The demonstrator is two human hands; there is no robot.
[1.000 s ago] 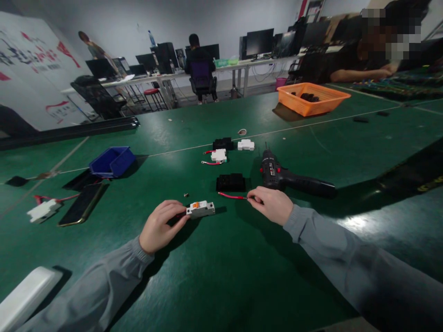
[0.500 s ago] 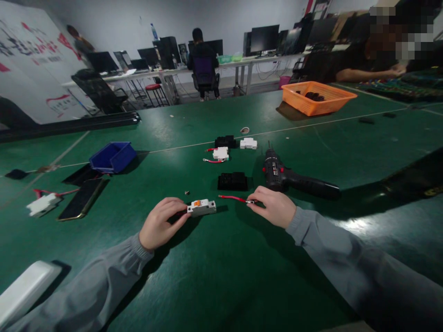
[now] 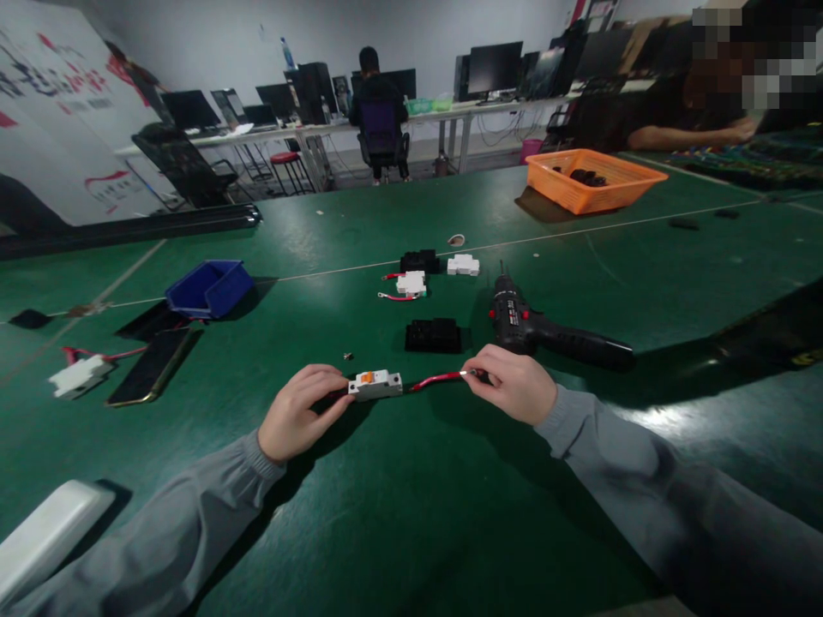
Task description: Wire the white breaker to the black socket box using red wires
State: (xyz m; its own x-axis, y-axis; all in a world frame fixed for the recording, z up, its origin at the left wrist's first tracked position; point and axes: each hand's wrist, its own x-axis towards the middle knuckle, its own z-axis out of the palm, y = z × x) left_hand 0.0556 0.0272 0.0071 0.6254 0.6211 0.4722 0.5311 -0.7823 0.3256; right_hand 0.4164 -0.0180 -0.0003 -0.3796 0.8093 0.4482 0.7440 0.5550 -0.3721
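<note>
My left hand [image 3: 307, 410] is closed on the near-left end of a white circuit breaker [image 3: 375, 386] with an orange switch, which lies at the middle of the table. Between its fingertips a dark piece at the breaker's end is partly hidden. My right hand [image 3: 511, 383] pinches the metal lug of a short red wire [image 3: 442, 378]. The wire's other end points left, close to the breaker's right end; whether it touches or enters cannot be seen. Some tiny metal parts [image 3: 348, 356] lie just behind the breaker. A black housing [image 3: 433, 335] sits beyond the wire.
A cordless drill [image 3: 546, 330] lies right of the black housing. Farther back are another breaker [image 3: 411, 284] with red wires and a white module [image 3: 463, 265]. At left are a blue bin [image 3: 209, 290], a phone [image 3: 154, 368] and a wired breaker [image 3: 81, 376]. An orange basket [image 3: 595, 190] stands back right.
My right hand has turned the red wire and brought its free end nearer to the breaker's right end. My left hand keeps its hold on the breaker.
</note>
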